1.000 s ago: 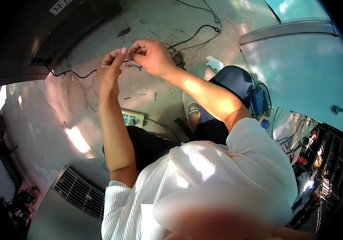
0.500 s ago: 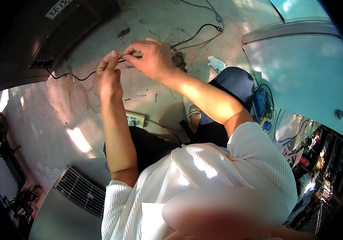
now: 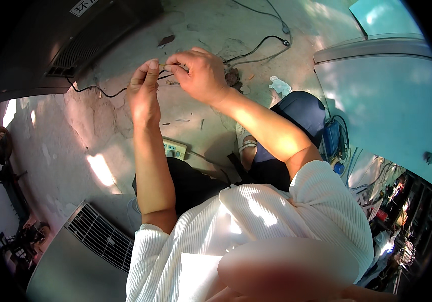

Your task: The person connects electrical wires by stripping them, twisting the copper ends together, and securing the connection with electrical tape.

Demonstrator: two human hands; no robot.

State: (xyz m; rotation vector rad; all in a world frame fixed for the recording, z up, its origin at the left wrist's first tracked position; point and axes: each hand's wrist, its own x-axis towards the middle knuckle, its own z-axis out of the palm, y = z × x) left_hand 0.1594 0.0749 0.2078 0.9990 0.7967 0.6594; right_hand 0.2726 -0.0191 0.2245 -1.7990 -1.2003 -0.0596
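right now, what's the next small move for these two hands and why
Perhaps hold the left hand steady while the right hand gently twists the thin yellowish strand: both hands seem to pinch it, and the black cord curves loosely from the dark appliance toward the left hand, so it should hardly tug.

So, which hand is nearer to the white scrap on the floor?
Right. The right hand is to the left of the white scrap in the view, apart from it; the left hand is farther left, beyond the right hand.
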